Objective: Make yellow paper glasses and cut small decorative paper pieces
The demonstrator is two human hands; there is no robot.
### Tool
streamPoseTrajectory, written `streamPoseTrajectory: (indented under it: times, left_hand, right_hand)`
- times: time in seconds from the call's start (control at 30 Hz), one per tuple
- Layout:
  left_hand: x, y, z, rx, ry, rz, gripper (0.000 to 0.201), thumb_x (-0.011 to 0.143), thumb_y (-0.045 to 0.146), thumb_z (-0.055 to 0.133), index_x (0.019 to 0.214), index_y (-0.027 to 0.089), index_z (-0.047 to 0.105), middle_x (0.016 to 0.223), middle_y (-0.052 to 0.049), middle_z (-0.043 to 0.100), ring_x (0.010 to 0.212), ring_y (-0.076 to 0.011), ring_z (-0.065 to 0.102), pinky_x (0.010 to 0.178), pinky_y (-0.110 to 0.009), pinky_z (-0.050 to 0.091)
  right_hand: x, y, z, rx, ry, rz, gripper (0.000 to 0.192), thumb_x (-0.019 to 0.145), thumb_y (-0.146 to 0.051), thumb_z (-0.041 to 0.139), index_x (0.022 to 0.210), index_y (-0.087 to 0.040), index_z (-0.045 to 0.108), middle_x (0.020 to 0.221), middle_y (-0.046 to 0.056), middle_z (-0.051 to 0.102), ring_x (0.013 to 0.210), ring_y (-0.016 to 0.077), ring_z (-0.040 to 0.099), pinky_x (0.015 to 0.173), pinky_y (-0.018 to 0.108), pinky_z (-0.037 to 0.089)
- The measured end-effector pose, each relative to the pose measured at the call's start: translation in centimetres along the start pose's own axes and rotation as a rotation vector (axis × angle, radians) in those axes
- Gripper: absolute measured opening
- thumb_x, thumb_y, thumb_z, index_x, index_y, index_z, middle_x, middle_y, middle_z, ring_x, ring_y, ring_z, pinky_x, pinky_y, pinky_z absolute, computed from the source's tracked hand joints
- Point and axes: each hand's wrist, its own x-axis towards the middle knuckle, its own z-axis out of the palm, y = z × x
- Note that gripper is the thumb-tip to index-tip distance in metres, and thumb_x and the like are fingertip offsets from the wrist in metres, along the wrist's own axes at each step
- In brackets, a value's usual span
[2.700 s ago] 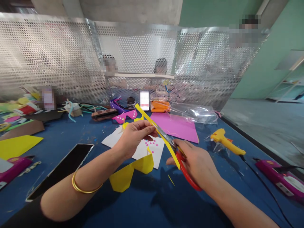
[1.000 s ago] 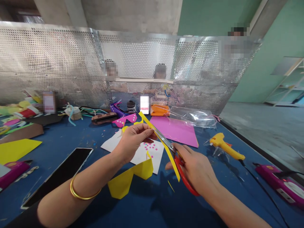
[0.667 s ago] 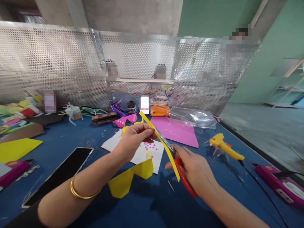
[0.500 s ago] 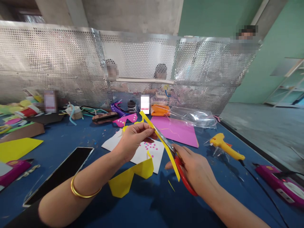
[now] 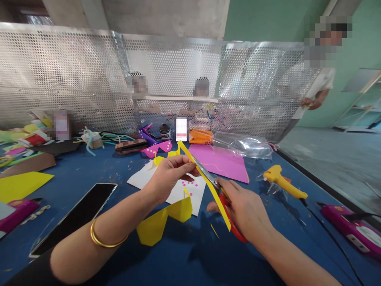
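My left hand (image 5: pixel 168 174) pinches a long yellow paper strip (image 5: pixel 222 206) near its upper end, holding it slanted above the blue table (image 5: pixel 184 258). My right hand (image 5: pixel 244 210) grips red-handled scissors (image 5: pixel 208 178), whose blades lie along the strip just right of my left fingers. Below the hands lies a yellow cut-out (image 5: pixel 162 218) shaped like glasses, partly on a white sheet (image 5: pixel 178 190) dotted with small pink squares. A thin yellow sliver (image 5: pixel 214 231) lies on the table under the strip.
A phone (image 5: pixel 76 216) lies at the left, a pink sheet (image 5: pixel 220 161) and a yellow glue gun (image 5: pixel 282 180) at the right. Magenta tools sit at both table edges. Paper scraps and pink paper glasses (image 5: pixel 156 149) line the perforated metal screen (image 5: pixel 89 79). People sit behind it; one stands far right.
The strip's lower end has dropped slightly lower past my right hand. Both hands stay almost in place. The standing person at the far right has stepped out from behind the screen.
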Motion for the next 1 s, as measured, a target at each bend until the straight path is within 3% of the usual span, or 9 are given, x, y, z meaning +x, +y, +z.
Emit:
streamPoseTrajectory:
  times: [0.37,0.53,1.0]
  left_hand:
    - [0.0,0.3,-0.2,0.007,0.047,0.004,0.016,0.074,0.032,0.075,0.074,0.017,0.071,0.070,-0.002,0.072,0.066,-0.0125,0.066,0.061,-0.023,0.052]
    - [0.3,0.9,-0.7,0.049,0.109,0.043,0.014,0.074,0.030,0.073,0.072,0.017,0.070,0.070,-0.002,0.072,0.067,-0.0131,0.066,0.061,-0.024,0.052]
    - [0.2,0.3,0.1,0.082,0.086,0.025,0.011,0.078,0.027,0.069,0.071,0.017,0.069,0.068,-0.001,0.070,0.065,-0.0123,0.064,0.063,-0.025,0.051]
  right_hand:
    - [-0.1,0.2,-0.2,-0.002,0.006,-0.019,0.048,0.099,-0.051,0.042,0.117,-0.011,0.061,0.088,0.011,0.074,0.076,0.0267,0.075,0.059,0.035,0.057]
    - [-0.1,0.3,-0.1,-0.037,-0.008,-0.022,0.046,0.099,-0.052,0.043,0.114,-0.014,0.063,0.095,0.012,0.074,0.075,0.0263,0.075,0.057,0.034,0.054]
    - [0.1,0.0,-0.2,-0.046,0.018,-0.003,0.053,0.094,-0.061,0.045,0.111,-0.015,0.063,0.093,0.011,0.074,0.060,0.0220,0.070,0.049,0.032,0.046]
